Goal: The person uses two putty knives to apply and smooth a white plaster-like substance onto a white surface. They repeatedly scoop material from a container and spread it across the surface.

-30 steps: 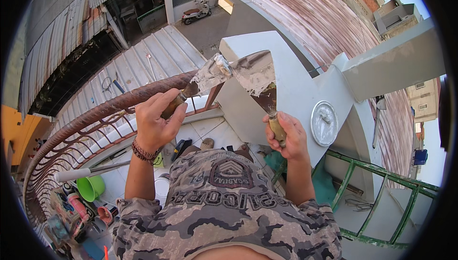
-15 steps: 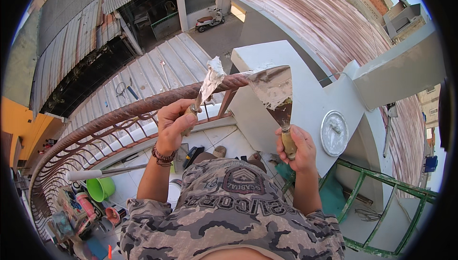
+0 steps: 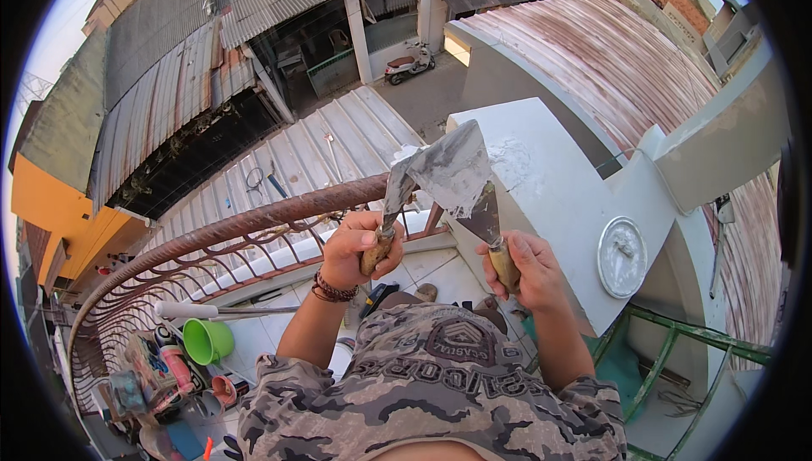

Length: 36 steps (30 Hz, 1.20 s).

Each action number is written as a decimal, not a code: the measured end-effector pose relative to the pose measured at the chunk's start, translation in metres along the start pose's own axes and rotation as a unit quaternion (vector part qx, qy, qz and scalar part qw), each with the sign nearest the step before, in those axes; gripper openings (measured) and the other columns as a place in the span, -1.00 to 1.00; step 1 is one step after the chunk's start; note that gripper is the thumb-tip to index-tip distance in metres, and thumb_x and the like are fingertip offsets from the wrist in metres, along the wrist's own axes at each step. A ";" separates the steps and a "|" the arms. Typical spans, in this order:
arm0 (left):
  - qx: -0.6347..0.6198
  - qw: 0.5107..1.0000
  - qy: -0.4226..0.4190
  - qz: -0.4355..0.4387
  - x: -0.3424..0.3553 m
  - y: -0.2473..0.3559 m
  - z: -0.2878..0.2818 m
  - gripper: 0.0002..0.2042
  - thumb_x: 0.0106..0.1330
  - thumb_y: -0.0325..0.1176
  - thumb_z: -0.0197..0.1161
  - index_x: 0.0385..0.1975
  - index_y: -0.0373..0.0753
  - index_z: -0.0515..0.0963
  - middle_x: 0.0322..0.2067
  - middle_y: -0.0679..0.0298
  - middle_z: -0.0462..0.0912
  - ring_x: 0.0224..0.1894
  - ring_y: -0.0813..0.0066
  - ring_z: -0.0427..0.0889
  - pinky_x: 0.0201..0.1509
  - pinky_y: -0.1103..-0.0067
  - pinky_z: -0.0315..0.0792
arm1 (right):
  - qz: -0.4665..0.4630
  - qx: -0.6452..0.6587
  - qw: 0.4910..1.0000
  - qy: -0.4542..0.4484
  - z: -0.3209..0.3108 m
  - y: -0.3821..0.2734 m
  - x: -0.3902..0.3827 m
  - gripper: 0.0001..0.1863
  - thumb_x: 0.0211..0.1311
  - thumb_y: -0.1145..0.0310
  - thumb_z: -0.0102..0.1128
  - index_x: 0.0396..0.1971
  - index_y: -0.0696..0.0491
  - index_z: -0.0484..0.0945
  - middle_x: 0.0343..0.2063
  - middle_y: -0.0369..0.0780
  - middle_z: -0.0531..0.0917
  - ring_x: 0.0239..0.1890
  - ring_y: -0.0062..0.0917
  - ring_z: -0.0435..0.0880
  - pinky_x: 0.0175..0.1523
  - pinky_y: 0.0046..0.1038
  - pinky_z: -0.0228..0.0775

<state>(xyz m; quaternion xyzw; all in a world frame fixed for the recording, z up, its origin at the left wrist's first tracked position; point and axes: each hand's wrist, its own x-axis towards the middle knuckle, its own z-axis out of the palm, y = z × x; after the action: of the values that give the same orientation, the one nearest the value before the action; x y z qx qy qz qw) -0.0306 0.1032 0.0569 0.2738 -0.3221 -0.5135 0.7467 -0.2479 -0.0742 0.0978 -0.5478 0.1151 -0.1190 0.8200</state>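
My left hand [image 3: 347, 251] is closed around the wooden handle of a narrower putty knife [image 3: 395, 197], its blade pointing up with white paste near the tip. In my right hand [image 3: 534, 271] is a wide-bladed putty knife [image 3: 452, 172], gripped by its wooden handle and also raised. Grey-white paste is smeared over the wide blade. The two blades meet or overlap above my hands; whether they touch I cannot tell. On the white wall top [image 3: 562, 178] to the right lies a round lid [image 3: 622, 256] bearing white paste. More white paste marks the wall top behind the wide blade.
A rusty twisted railing [image 3: 254, 226] curves round the left and front. At lower left stand a green bucket [image 3: 208, 341], a roller [image 3: 188, 310] and assorted containers. A green metal frame [image 3: 677, 330] is at lower right. Below the railing lies a corrugated roof [image 3: 309, 144].
Both putty knives have come closer together, the left one moving right toward the wide blade. Less paste now shows on the left blade. My view has shifted, so the surroundings sit farther right and lower.
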 end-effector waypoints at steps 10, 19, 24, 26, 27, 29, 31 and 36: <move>0.024 1.000 0.014 0.010 -0.002 0.000 0.005 -0.58 0.19 -0.13 0.20 -0.33 -0.50 0.53 -0.72 0.18 0.46 -0.79 0.58 0.32 -0.74 0.64 0.17 | 0.025 0.297 0.953 -0.044 -0.020 0.021 -0.004 -0.42 0.56 0.03 -0.40 -0.43 0.16 0.47 -0.72 -0.20 0.49 -0.75 -0.57 0.41 -0.68 -0.60 0.23; 0.262 0.960 0.097 -0.007 0.027 0.004 0.030 -0.66 0.19 -0.22 0.20 -0.32 -0.46 0.55 -0.67 0.30 0.48 -0.72 0.70 0.32 -0.70 0.70 0.15 | -0.023 0.497 0.824 -0.272 -0.033 0.029 -0.007 -0.48 0.50 0.05 -0.36 -0.57 0.06 0.37 -0.78 -0.28 0.45 -0.80 -0.62 0.39 -0.74 -0.65 0.24; 0.389 0.917 0.082 0.036 0.040 0.009 0.032 -0.73 0.17 -0.35 0.25 -0.25 -0.46 0.59 -0.62 0.40 0.49 -0.64 0.73 0.30 -0.56 0.73 0.16 | -0.051 0.417 0.887 -0.193 -0.037 0.025 -0.017 -0.41 0.52 -0.08 -0.38 -0.52 0.08 0.40 -0.76 -0.26 0.45 -0.78 -0.60 0.40 -0.70 -0.60 0.27; 0.435 0.895 0.081 0.053 0.040 0.013 0.029 -0.75 0.15 -0.43 0.29 -0.23 -0.46 0.59 -0.59 0.34 0.54 -0.57 0.67 0.39 -0.47 0.70 0.29 | -0.080 0.299 0.947 -0.084 -0.034 0.023 -0.023 -0.40 0.52 -0.09 -0.33 -0.46 0.12 0.44 -0.73 -0.24 0.47 -0.75 -0.60 0.42 -0.67 -0.58 0.28; 0.459 0.881 0.087 0.073 0.042 0.015 0.031 -0.76 0.15 -0.44 0.30 -0.23 -0.46 0.60 -0.59 0.31 0.54 -0.56 0.66 0.42 -0.46 0.68 0.32 | -0.098 0.207 0.973 -0.007 -0.036 0.020 -0.027 -0.41 0.51 -0.09 -0.28 -0.42 0.14 0.46 -0.70 -0.24 0.48 -0.73 -0.60 0.43 -0.65 -0.58 0.28; 0.498 0.855 0.098 0.103 0.045 0.014 0.033 -0.76 0.14 -0.45 0.31 -0.23 -0.44 0.60 -0.58 0.25 0.55 -0.55 0.63 0.47 -0.43 0.65 0.38 | -0.091 0.068 0.986 0.119 -0.033 0.017 -0.043 -0.47 0.50 -0.04 -0.17 -0.31 0.17 0.50 -0.63 -0.24 0.52 -0.68 -0.62 0.46 -0.63 -0.59 0.28; 0.555 0.804 0.104 0.184 0.044 0.011 0.029 -0.77 0.10 -0.48 0.32 -0.23 -0.41 0.61 -0.57 0.17 0.58 -0.57 0.51 0.54 -0.41 0.60 0.44 | -0.057 -0.027 0.978 0.201 -0.023 -0.005 -0.056 -0.57 0.49 0.07 -0.04 -0.19 0.20 0.53 -0.56 -0.25 0.55 -0.63 -0.65 0.48 -0.60 -0.62 0.28; 0.606 0.737 0.125 0.271 0.053 0.011 0.017 -0.73 0.09 -0.51 0.36 -0.18 -0.39 0.60 -0.49 0.15 0.62 -0.49 0.41 0.59 -0.32 0.61 0.46 | 0.028 -0.192 0.953 0.234 -0.012 -0.043 -0.090 -0.65 0.42 0.26 0.11 0.01 0.22 0.52 -0.45 -0.25 0.61 -0.58 -0.73 0.49 -0.56 -0.68 0.27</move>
<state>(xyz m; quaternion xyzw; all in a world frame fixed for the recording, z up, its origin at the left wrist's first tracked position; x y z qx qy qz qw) -0.0230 0.0553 0.0866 0.6315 -0.5293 0.0533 0.5642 -0.3394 -0.0716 0.1389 -0.6484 0.3398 -0.1962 0.6524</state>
